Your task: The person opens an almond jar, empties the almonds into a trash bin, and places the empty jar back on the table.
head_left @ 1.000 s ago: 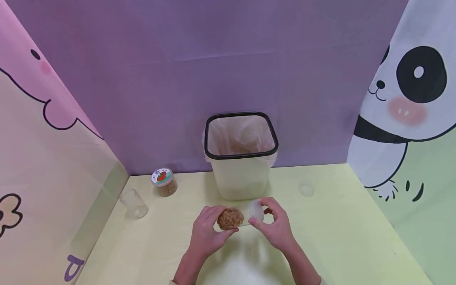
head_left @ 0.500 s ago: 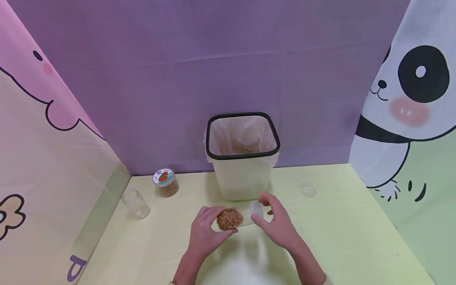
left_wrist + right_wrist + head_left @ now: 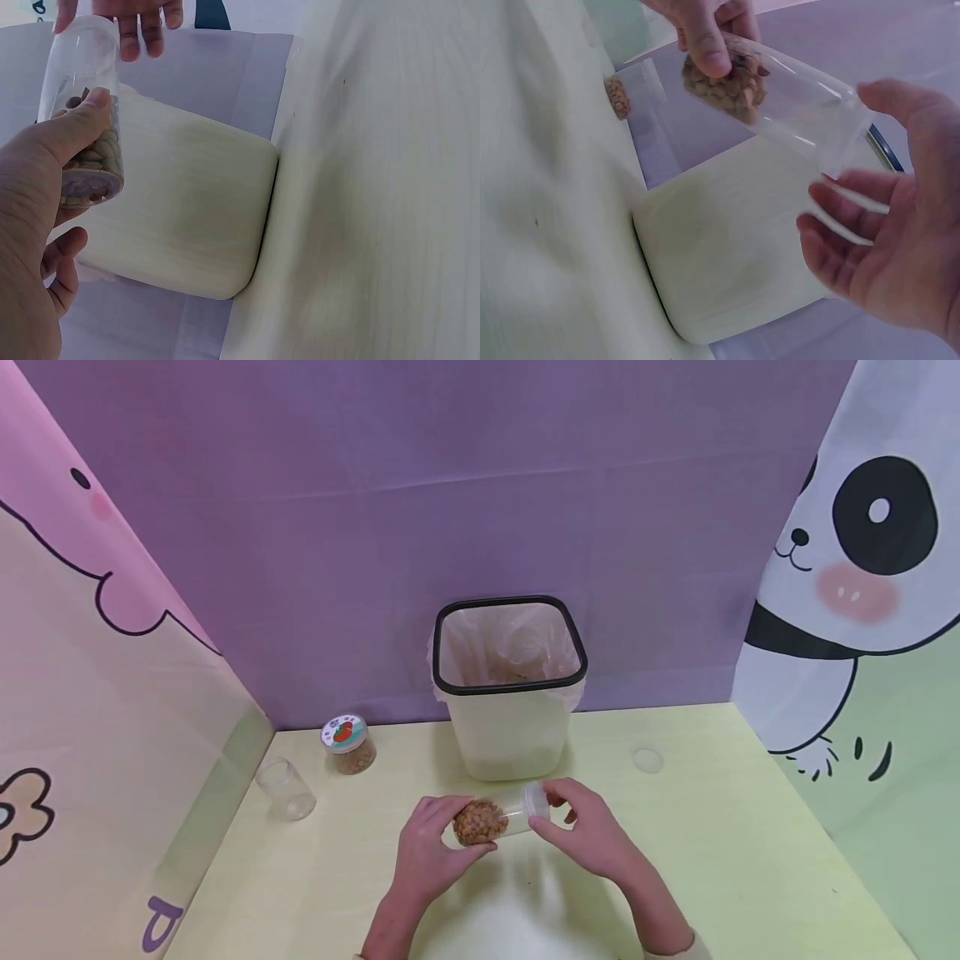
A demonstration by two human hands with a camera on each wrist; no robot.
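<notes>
Near the front of the bin, a clear plastic jar [image 3: 516, 817] lies tilted on its side in the air, part filled with small brown nut-like pieces [image 3: 480, 822]. My left hand [image 3: 435, 843] grips its base end, thumb along the wall, as the left wrist view also shows. The translucent lid [image 3: 536, 800] sits on the jar's mouth, at the right end. Thumb and forefinger of my right hand [image 3: 585, 828] pinch the lid's rim; the other fingers curl loosely beside it in the right wrist view.
A pale bin [image 3: 510, 735] with a black rim and a plastic liner stands behind my hands. At the left are a filled jar [image 3: 351, 755] with a printed lid and a transparent jar [image 3: 287, 789]. A clear disc [image 3: 648, 760] lies on the table [image 3: 750, 860] at the right.
The right fingers lifted partly off the lid half a second ago and now close on its rim again. The lid has turned to face more rightward; the left hand keeps its hold.
</notes>
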